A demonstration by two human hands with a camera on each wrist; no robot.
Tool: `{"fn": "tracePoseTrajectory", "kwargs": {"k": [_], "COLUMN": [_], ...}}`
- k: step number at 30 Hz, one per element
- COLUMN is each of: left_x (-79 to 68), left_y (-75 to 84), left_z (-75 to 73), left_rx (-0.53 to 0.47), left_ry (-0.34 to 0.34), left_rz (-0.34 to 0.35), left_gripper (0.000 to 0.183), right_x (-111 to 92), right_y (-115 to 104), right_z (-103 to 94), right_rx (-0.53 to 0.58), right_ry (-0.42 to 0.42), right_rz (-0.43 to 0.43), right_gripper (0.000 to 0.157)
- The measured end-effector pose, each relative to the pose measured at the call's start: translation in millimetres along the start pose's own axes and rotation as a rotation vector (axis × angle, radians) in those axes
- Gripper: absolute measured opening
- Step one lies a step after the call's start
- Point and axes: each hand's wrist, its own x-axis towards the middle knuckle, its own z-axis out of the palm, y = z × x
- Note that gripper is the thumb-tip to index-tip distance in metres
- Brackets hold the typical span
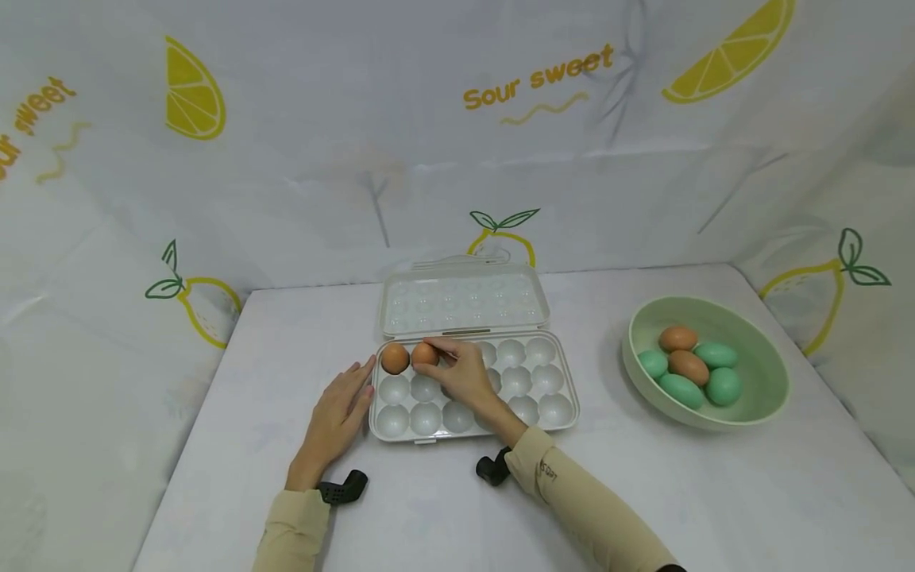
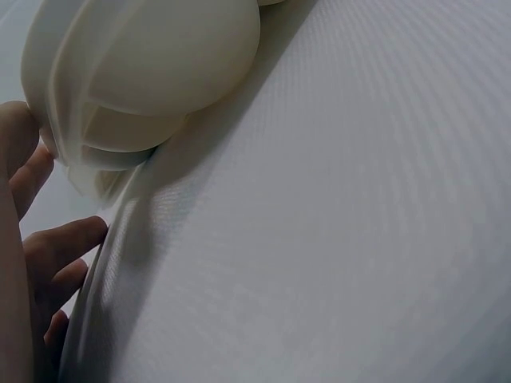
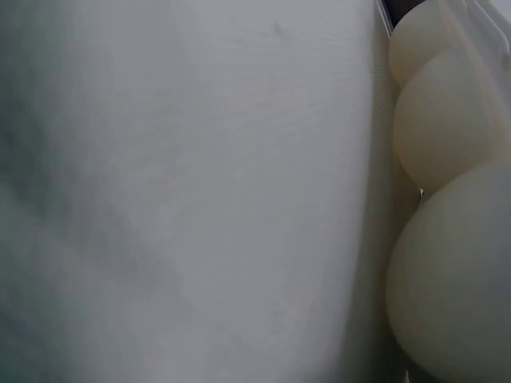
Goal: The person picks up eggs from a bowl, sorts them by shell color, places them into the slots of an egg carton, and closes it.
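Pinching an egg (image 1: 423,354) with the right hand (image 1: 463,375) at the tray (image 1: 392,421), and touching its side, probably against sliding, with parted fingers of the left hand (image 1: 336,416).

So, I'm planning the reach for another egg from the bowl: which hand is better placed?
Probably the right hand, once it lets go of the brown egg at the tray: the green bowl stands on that side. The left hand is farther from it, at the tray's left edge.
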Motion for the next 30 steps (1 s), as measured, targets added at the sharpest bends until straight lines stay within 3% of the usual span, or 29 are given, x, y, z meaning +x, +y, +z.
{"fn": "tracePoseTrajectory", "kwargs": {"k": [18, 24, 30], "left_x": [0.4, 0.2, 0.7], "left_y": [0.0, 0.6, 0.9], "left_z": [0.8, 0.5, 0.0], "left_rx": [0.007, 0.006, 0.013], "left_ry": [-0.014, -0.010, -0.003], "left_rz": [-0.026, -0.021, -0.008], "left_gripper": [0.050, 0.050, 0.049], "right_x": [-1.3, -2.2, -2.2], "right_y": [-0.5, 0.4, -0.5], "right_z": [4.2, 3.8, 1.1], "right_rx": [-0.317, -0.327, -0.242], "right_ry": [0.050, 0.056, 0.073], "right_rz": [-0.153, -0.135, -0.072], "right_gripper": [0.046, 0.047, 0.049]}}
